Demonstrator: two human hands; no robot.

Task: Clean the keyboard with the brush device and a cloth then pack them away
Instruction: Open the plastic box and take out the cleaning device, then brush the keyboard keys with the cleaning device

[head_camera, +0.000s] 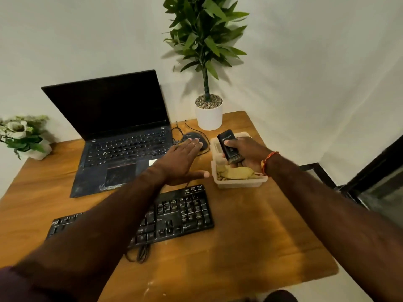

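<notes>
Head view: both forearms reach in from the bottom edge over the wooden tabletop [250, 236]. Black keyboard [185, 212] lies flat near the front, partly covered by the left forearm, its cable looped just in front. Left hand [181, 160] is flat, fingers straight, grip wide and holding nothing, hovering between the laptop [122, 138] and the plastic container [239, 183]; fingertips over the black mouse [197, 139]. Right hand [244, 153], orange thread at the wrist, has its grip curled round the black brush device [227, 144], held tilted over the container. Yellowish cloth [235, 173] sits crumpled inside the container, under that hand. White potted plant [209, 114] stands behind the container; small flower pot [26, 136] at the far left edge.
</notes>
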